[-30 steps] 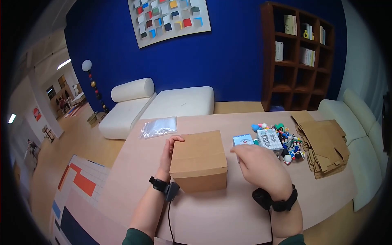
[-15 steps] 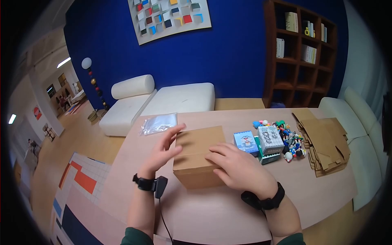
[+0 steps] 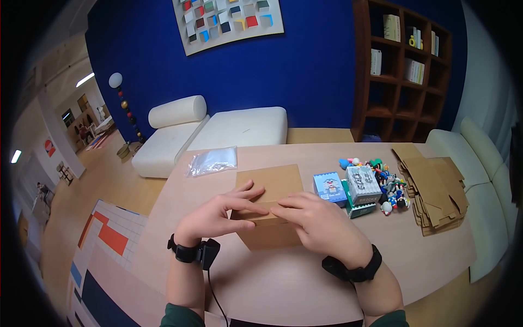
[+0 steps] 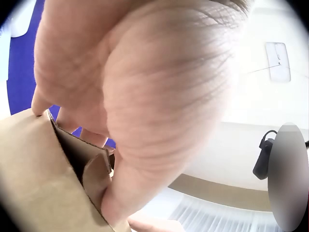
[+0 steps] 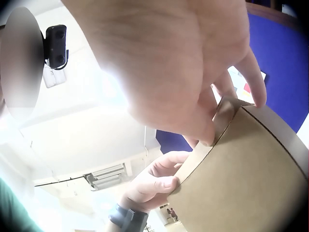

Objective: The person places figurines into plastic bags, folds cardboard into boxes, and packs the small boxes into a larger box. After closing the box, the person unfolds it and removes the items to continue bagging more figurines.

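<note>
Both hands are being laid on the top of the cardboard box (image 3: 271, 206), and that is where the grip is being made: the left hand (image 3: 215, 216) is being pressed on the near left part of the lid with its fingers stretched out and slightly spread, while the right hand (image 3: 321, 223) is being rested on the near right part, its fingers extended toward the left hand's fingertips. In the wrist views the thumbs are being shown hooked against the box's front edge, with a flap (image 4: 91, 166) being held down under the left hand's fingers; whether the flap is truly being pinched cannot be told. The box itself is being kept on the worktop (image 3: 305, 283), directly beneath the grip and just in front of the person.

To the right of the grip, just beside the box, a small blue carton (image 3: 329, 187) and a white patterned carton (image 3: 362, 185) are being seen standing, with a heap of small colourful toys (image 3: 384, 182) behind them. Further right, well apart, a stack of flat cardboard blanks (image 3: 433, 191) is lying. Beyond the grip to the left, a clear plastic bag (image 3: 212, 161) is lying. Nothing is standing between the hands and the box.

Both forearms are being brought in from the near edge, wrists banded with black straps, palms turned down.
</note>
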The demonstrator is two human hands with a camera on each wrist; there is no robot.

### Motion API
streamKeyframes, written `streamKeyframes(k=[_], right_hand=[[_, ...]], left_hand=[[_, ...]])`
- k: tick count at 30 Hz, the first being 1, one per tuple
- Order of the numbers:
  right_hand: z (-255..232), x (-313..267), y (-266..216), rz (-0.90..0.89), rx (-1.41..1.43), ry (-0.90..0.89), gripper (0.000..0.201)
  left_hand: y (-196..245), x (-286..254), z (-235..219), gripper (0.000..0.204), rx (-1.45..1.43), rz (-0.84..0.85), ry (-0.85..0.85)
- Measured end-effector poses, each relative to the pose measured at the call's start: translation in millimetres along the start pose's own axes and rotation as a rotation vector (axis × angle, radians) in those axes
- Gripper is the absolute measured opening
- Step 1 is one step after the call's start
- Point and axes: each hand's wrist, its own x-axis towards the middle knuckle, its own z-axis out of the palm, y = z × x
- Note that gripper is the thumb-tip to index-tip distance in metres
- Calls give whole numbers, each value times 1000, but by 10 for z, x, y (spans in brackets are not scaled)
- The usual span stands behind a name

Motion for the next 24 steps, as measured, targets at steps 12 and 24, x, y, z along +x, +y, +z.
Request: streamKeyframes(k=[12,24], right_hand=[[114,-23,-28,-10,-135,-42,37],[-97,-24,-45,475,-181,-131,26]], left_hand=[[-59,-21,82,27,202,31,71],[62,-6,240,56,206,-322,372]])
